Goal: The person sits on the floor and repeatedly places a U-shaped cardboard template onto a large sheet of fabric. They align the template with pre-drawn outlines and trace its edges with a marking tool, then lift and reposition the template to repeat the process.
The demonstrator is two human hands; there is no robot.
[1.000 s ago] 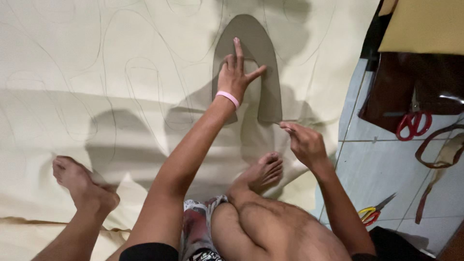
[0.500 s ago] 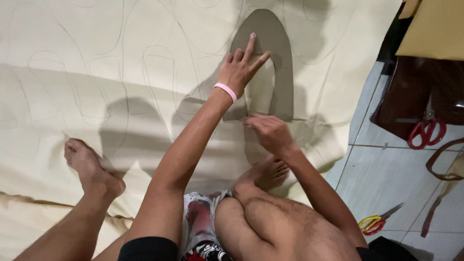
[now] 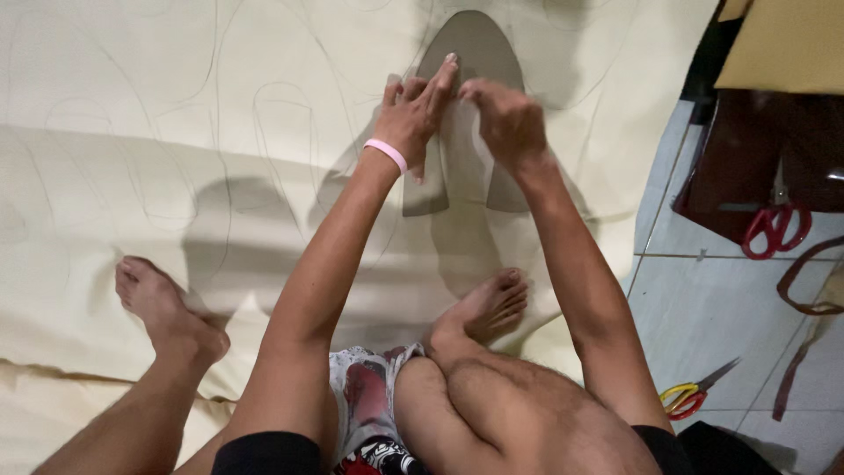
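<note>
Person sits on the floor over a cream sheet (image 3: 132, 132) marked with traced outlines. Left hand (image 3: 413, 110), pink wristband (image 3: 387, 155), presses flat with fingers spread on a grey arch-shaped template (image 3: 479, 53) lying on the sheet. Right hand (image 3: 501, 114) has come in from beside the knee and now sits pinched at the template's middle; whether it grips a marker, cannot tell. Template appears held steady by both hands. Red-handled scissors (image 3: 774, 230) and yellow-red scissors (image 3: 690, 398) lie on the tiled floor (image 3: 703, 308), well apart.

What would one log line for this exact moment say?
left hand: flat on grey template | right hand: fingertips on template | under it: cream sheet with traced outlines | nearby: scissors on tiled floor
</note>
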